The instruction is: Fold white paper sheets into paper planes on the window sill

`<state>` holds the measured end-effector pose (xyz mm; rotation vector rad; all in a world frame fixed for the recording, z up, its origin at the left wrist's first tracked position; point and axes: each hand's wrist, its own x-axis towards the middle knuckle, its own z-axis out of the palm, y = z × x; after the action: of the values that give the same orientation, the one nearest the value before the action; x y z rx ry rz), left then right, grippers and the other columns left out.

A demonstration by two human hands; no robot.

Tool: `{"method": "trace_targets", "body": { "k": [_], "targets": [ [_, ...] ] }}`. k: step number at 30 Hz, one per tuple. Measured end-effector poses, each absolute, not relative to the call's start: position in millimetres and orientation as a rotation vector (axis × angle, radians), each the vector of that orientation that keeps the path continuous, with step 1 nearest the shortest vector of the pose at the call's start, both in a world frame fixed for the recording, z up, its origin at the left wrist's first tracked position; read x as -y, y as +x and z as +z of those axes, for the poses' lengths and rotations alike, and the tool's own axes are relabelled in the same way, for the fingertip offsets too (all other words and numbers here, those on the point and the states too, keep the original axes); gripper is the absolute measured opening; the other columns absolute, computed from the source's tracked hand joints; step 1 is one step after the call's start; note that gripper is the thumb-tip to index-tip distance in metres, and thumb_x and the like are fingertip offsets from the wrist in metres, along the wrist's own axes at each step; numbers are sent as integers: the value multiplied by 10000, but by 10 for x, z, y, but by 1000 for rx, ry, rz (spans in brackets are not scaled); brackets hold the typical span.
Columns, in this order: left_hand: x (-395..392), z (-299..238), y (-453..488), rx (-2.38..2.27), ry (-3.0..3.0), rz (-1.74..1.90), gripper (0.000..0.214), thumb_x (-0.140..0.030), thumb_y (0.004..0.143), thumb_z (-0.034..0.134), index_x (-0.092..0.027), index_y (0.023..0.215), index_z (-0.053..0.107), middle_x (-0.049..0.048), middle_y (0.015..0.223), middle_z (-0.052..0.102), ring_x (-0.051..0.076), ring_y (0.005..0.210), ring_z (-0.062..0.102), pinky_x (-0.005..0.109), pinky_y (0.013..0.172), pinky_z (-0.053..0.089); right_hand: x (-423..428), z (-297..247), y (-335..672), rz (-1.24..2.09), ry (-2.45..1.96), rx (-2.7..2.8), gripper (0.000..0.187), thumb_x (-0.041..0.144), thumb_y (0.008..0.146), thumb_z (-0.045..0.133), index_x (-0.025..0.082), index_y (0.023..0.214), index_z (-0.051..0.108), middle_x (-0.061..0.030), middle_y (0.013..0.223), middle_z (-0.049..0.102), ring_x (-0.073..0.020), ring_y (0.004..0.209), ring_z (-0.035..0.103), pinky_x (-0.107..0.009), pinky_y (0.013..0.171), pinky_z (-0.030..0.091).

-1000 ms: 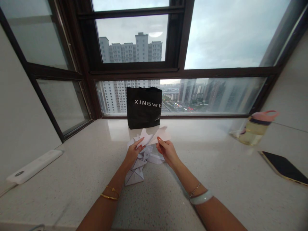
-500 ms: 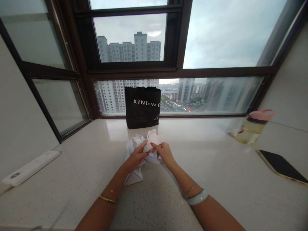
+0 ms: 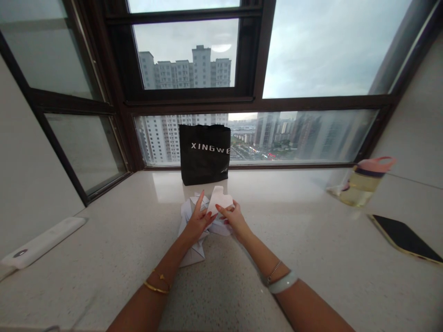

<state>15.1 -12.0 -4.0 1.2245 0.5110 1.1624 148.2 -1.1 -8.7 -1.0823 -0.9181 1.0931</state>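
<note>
Near black bag (image 3: 205, 161), right hand (image 3: 237, 219) clamped on white paper (image 3: 218, 198); left hand (image 3: 197, 223) grip unclear; folded papers (image 3: 187, 211) beneath.

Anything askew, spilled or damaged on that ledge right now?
No spill or damage that I can make out. The folded papers look untidy, lying in a loose, overlapping heap by the left hand. The bottle seems to lean, though that may be lens distortion.

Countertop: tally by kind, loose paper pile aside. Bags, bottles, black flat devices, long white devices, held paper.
Black bag: 1
Bottle: 1
Black flat device: 1
Long white device: 1
Held paper: 1
Total: 5
</note>
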Motion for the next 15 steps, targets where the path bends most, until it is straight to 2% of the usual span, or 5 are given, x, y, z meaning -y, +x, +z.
{"method": "trace_targets", "body": {
  "k": [3, 6, 8, 11, 15],
  "targets": [
    [152, -45, 153, -543, 1226, 1168, 968, -385, 687, 642, -274, 1366, -39, 75, 1044, 627, 180, 940, 592, 377, 934, 381, 30, -99, 1475, 1362, -916, 949, 386, 352, 509, 729, 127, 799, 610, -30, 691, 650, -108, 566, 574, -197, 485, 416],
    [103, -80, 145, -656, 1345, 1135, 885, -399, 726, 582, -234, 1372, 0, 77, 986, 637, 177, 853, 622, 367, 862, 439, 19, -129, 1482, 1388, -843, 919, 371, 307, 479, 747, 118, 777, 635, -61, 745, 677, -146, 638, 600, -247, 590, 454],
    [-8, -79, 83, -856, 1492, 1138, 735, -382, 785, 487, -195, 1368, 82, 81, 952, 639, 176, 820, 627, 350, 792, 473, -20, -156, 1525, 1302, -876, 833, 389, 294, 465, 751, 130, 798, 635, -61, 767, 682, -161, 656, 603, -257, 582, 455],
    [-252, -6, -152, -1475, 1776, 1126, 451, -266, 843, 330, -141, 1276, 331, 103, 994, 626, 168, 892, 601, 297, 763, 465, -115, -201, 1649, 1152, -952, 708, 389, 289, 464, 748, 146, 807, 634, -59, 800, 682, -156, 655, 597, -232, 518, 436],
    [-521, 98, -544, -2029, 1907, 851, 387, -284, 774, 433, -45, 1062, 532, 206, 1056, 578, 287, 1051, 503, 398, 879, 358, -241, -290, 1786, 1093, -1017, 671, 331, 269, 466, 741, 143, 755, 640, -58, 760, 678, -137, 592, 581, -212, 450, 417]
  ]
}}
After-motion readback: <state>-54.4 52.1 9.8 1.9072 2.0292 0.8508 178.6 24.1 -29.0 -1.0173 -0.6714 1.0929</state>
